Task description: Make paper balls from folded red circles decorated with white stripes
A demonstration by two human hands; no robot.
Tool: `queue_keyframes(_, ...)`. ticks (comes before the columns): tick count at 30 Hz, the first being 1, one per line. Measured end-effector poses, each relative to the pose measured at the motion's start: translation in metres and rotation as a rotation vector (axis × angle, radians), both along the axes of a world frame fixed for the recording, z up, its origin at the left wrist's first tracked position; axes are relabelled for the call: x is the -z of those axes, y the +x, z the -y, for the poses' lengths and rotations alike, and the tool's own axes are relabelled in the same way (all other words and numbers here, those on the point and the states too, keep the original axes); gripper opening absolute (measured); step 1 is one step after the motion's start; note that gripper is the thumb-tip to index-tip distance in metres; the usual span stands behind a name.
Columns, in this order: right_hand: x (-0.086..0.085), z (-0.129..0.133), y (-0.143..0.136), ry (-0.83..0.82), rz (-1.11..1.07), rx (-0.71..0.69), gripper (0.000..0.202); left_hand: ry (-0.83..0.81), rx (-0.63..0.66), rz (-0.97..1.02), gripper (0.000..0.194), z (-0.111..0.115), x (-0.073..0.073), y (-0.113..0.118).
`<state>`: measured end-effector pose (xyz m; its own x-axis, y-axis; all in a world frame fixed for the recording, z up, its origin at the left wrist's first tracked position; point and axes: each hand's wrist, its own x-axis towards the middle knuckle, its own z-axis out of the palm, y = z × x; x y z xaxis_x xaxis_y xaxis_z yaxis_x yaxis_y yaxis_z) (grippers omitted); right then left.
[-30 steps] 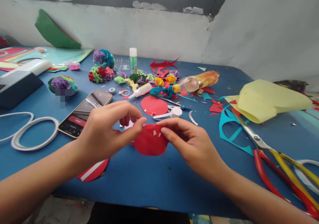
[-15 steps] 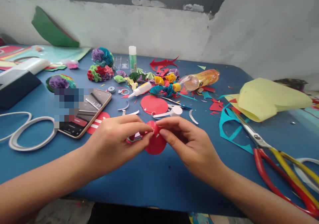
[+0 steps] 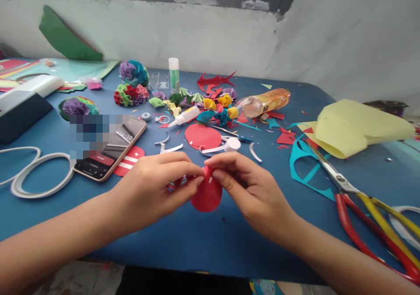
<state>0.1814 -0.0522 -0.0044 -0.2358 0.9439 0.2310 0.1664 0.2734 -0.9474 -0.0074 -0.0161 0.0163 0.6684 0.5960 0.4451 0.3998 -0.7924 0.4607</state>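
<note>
Between both hands hangs a red paper circle (image 3: 207, 198) with small white marks, pinched together at its upper edge. My left hand (image 3: 164, 179) holds that edge from the left, thumb against fingertips. From the right, my right hand (image 3: 251, 190) pinches the same edge; its other fingers curl behind. Just beyond the hands lie stacked red paper circles (image 3: 202, 135) and a white tape roll (image 3: 232, 144) with a loose strip. A red circle with white tape strips (image 3: 128, 163) lies partly under the phone (image 3: 113, 148). Something striped behind my left fingers is mostly hidden.
Large scissors (image 3: 341, 181) with red and yellow handles lie at right by cut blue paper (image 3: 295, 172) and yellow paper (image 3: 354, 128). At the back are a glue stick (image 3: 174, 74), a drink bottle (image 3: 267, 102) and ruffled paper balls (image 3: 134, 74). A white cable (image 3: 42, 194) loops at left.
The red circle has tilted, so more of its face shows below the fingers. Both hands keep their pinch and have shifted only slightly. The surrounding things lie as before.
</note>
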Motion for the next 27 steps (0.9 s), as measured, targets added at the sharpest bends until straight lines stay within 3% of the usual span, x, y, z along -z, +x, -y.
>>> queue_keyframes(16,-0.0020,-0.0006,-0.0004,-0.109,-0.093,-0.038,0.014,0.008,0.030,-0.009,0.007,-0.0001,0.0006,0.0001)
queue_keyframes(22,-0.0034,-0.0006,0.0008,-0.074,-0.051,-0.036,0.016,-0.122,-0.085,0.017,0.011,-0.0016,-0.0047,0.0003)
queue_keyframes(24,-0.0031,-0.0003,0.0007,-0.057,-0.038,-0.052,0.017,-0.222,-0.101,-0.011,0.019,-0.0021,-0.0063,0.0001)
queue_keyframes(27,-0.0017,0.0009,-0.0005,-0.054,-0.048,-0.058,0.017,-0.395,-0.077,-0.056,0.012,-0.0021,-0.0073,0.0000)
